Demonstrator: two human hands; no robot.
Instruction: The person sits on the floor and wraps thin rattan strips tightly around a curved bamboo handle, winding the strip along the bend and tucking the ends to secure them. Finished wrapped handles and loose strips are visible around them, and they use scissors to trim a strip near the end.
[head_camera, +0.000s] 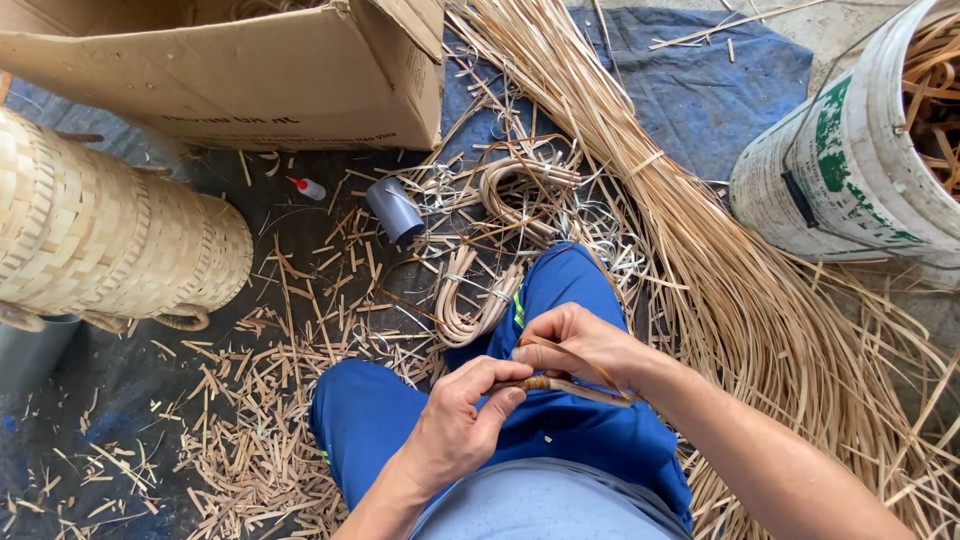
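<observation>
Both my hands work over my lap, above my blue trousers (560, 290). My left hand (462, 410) pinches a thin brown rattan strip (560, 384) between thumb and fingers, where it is wound into a small knot. My right hand (578, 345) is closed over the same strip from above, and a loop of it arches past the knuckles. The strip's loose end sticks out to the right, under my right wrist.
A long bundle of pale rattan strips (700, 250) fans across the floor at right. Bent rattan loops (480, 300) lie by my knee. A woven basket (110, 240) lies at left, a cardboard box (250, 70) behind it, a white bucket (850, 160) at right, a grey pipe piece (396, 208), offcuts everywhere.
</observation>
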